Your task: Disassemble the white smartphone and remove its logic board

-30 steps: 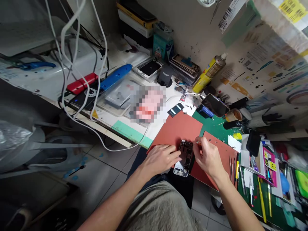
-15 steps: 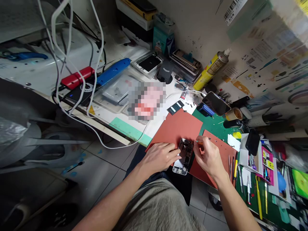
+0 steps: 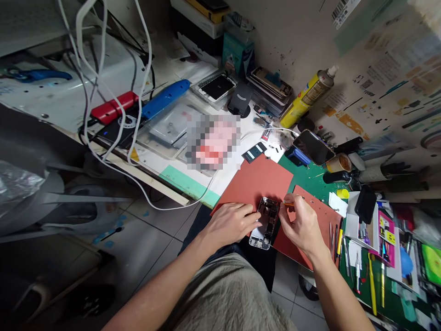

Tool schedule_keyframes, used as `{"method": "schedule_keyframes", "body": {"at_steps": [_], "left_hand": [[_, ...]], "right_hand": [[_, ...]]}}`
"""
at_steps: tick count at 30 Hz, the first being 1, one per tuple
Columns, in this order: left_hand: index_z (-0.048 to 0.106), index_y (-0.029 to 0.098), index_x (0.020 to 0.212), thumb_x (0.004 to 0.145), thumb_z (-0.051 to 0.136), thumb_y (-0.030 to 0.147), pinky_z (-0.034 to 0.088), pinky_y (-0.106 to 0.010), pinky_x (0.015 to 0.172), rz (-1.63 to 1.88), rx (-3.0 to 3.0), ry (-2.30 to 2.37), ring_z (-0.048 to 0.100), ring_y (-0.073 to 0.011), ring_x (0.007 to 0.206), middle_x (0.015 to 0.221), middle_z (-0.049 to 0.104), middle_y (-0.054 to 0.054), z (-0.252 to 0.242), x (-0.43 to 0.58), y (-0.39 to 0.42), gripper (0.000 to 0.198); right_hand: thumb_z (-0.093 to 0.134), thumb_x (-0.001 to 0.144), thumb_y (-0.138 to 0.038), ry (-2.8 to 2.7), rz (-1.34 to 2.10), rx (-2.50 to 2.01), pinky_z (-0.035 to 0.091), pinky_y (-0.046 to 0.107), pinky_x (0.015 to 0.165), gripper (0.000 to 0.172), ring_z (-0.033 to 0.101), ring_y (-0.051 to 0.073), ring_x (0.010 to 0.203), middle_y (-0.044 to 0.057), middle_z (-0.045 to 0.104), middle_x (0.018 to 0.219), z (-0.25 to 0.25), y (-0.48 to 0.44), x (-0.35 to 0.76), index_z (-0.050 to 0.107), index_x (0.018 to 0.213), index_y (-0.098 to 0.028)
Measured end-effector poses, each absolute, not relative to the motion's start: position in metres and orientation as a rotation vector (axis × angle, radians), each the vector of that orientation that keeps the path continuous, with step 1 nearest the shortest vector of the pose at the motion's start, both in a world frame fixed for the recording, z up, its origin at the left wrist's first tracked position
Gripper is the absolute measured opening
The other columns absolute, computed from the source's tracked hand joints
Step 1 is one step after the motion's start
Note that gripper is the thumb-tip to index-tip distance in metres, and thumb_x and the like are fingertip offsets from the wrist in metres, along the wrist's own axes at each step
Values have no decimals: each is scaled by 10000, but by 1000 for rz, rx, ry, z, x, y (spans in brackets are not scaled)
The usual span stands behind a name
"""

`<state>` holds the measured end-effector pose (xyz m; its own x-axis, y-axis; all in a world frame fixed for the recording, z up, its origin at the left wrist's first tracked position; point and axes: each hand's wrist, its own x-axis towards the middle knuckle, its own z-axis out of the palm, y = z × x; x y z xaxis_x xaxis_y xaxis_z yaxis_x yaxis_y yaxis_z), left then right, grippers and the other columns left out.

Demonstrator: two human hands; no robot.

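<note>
An opened phone body (image 3: 264, 225), its inner parts bare, lies over the near edge of the reddish-brown mat (image 3: 257, 177). My left hand (image 3: 236, 221) grips its left edge, the fingertips bent over the rim and the thumb hidden. Pinched in my right hand (image 3: 302, 225) is a slim orange tool (image 3: 289, 204), its tip close to the phone's upper right edge. Most of that tool is covered by the fingers, so its exact kind does not show.
Tweezers and pen-like tools (image 3: 339, 241) lie right of my right hand. Behind are a loose phone battery (image 3: 254, 152), a propped phone (image 3: 313, 147) and a yellow spray can (image 3: 308, 99). A white cable (image 3: 165, 209) hangs across the bench's left edge.
The whole view has shifted slightly. The orange tool now lies more level, with more of it showing above my right fingers. My left hand stays on the phone's edge.
</note>
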<state>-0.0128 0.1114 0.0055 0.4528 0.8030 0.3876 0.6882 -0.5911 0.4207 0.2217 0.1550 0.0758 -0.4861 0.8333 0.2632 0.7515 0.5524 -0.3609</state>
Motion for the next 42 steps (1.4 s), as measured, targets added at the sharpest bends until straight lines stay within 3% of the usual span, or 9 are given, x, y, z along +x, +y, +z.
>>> {"method": "schedule_keyframes", "body": {"at_steps": [11, 21, 24, 28, 31, 36, 42], "left_hand": [[753, 239, 1083, 1093, 596, 423, 375, -329, 630, 805, 2495, 1298, 643, -156, 736, 846, 668, -1, 6, -13, 111, 242], [743, 240, 1093, 1095, 591, 423, 361, -327, 620, 809, 2490, 1301, 648, -155, 743, 843, 661, 3, 7, -13, 111, 237], [748, 241, 1079, 1097, 584, 430, 364, -325, 616, 795, 2474, 1302, 643, -152, 738, 835, 654, -1, 6, -13, 111, 250], [747, 240, 1086, 1100, 577, 423, 365, -327, 618, 800, 2477, 1290, 637, -154, 734, 838, 655, -2, 6, -12, 112, 249], [751, 243, 1073, 1103, 565, 433, 359, -318, 613, 787, 2456, 1300, 638, -155, 743, 833, 647, -9, 5, -12, 112, 268], [761, 250, 1106, 1103, 563, 446, 375, -303, 608, 790, 2440, 1278, 637, -153, 737, 829, 652, -8, 5, -14, 112, 278], [732, 221, 1202, 1119, 549, 372, 499, -276, 691, 867, 2252, 1280, 719, -153, 852, 995, 753, -22, 21, -12, 117, 252]], "right_hand": [[552, 1062, -206, -2340, 270, -1316, 547, 288, 599, 94, 705, 175, 723, 60, 715, 963, 77, 153, 222, 531, 1149, -236], [578, 1054, -232, -2316, 286, -1323, 602, 317, 676, 137, 750, 199, 794, 73, 734, 997, 74, 152, 224, 535, 1185, -235], [574, 1061, -232, -2299, 273, -1335, 570, 297, 602, 109, 728, 186, 720, 51, 726, 926, 74, 151, 223, 540, 1164, -238], [579, 1059, -247, -2296, 306, -1335, 610, 332, 687, 140, 758, 214, 833, 78, 735, 1000, 74, 149, 223, 546, 1195, -235], [586, 1074, -262, -2251, 320, -1365, 584, 298, 609, 127, 745, 194, 744, 54, 732, 925, 73, 147, 224, 557, 1195, -237], [679, 1033, -350, -1884, 347, -1530, 518, 243, 526, 155, 707, 161, 693, 42, 727, 916, 69, 140, 233, 603, 1106, -236], [810, 935, -452, -1177, 867, -1568, 507, 253, 523, 336, 623, 139, 570, -50, 621, 723, 55, 134, 242, 580, 1047, -235]]}}
